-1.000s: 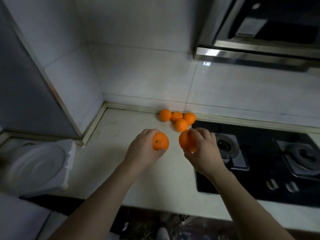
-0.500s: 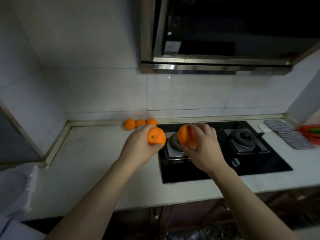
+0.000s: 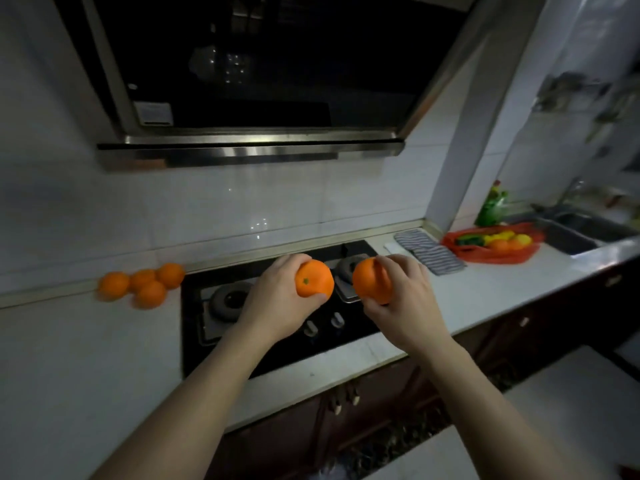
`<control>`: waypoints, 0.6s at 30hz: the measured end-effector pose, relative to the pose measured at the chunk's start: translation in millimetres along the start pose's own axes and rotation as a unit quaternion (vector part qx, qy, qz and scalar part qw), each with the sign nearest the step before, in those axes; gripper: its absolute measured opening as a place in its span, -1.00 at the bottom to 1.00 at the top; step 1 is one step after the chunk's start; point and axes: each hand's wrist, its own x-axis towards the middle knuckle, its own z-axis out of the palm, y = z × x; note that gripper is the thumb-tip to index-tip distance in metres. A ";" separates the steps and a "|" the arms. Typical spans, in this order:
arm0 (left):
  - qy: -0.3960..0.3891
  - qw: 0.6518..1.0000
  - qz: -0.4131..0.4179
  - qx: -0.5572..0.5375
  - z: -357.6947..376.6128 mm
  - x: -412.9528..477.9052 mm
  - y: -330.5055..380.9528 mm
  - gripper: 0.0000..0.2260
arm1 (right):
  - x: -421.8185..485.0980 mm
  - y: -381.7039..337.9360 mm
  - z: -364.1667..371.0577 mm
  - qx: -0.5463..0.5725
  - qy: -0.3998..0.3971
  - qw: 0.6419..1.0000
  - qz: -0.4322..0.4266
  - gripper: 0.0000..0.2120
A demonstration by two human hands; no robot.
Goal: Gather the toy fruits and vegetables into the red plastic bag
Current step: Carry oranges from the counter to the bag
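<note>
My left hand (image 3: 277, 299) grips a toy orange (image 3: 314, 283) above the black gas hob. Beside it my right hand (image 3: 405, 299) holds a second toy orange (image 3: 370, 280). Both fruits hang in the air over the burners. Far to the right on the counter lies the red plastic bag (image 3: 491, 254), open, with yellow, orange and green toy produce inside. Several more toy oranges (image 3: 143, 285) sit grouped against the wall at the left of the hob.
The gas hob (image 3: 270, 306) with two burners fills the middle of the counter. A striped cloth (image 3: 429, 252) lies between hob and bag. A steel sink (image 3: 581, 230) and a green bottle (image 3: 490, 209) stand at far right. A range hood (image 3: 249, 147) overhangs.
The view has swung right along the counter. Both hands carried their oranges rightward, from near the pile at the wall to above the hob. The red bag has come fully into view.
</note>
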 end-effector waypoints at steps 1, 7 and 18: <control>-0.010 1.000 0.006 -0.007 11.3 4.6 11.5 -0.44 | -1.7 12.7 -8.4 -0.005 0.009 1.000 0.009 -0.39; -0.057 0.997 0.050 -0.034 77.6 37.3 72.3 -0.45 | -9.8 83.0 -49.6 -0.040 0.025 0.997 0.062 -0.37; -0.134 0.981 0.110 -0.084 184.9 120.7 136.1 -0.49 | 18.6 188.6 -81.0 -0.105 0.050 0.980 0.159 -0.35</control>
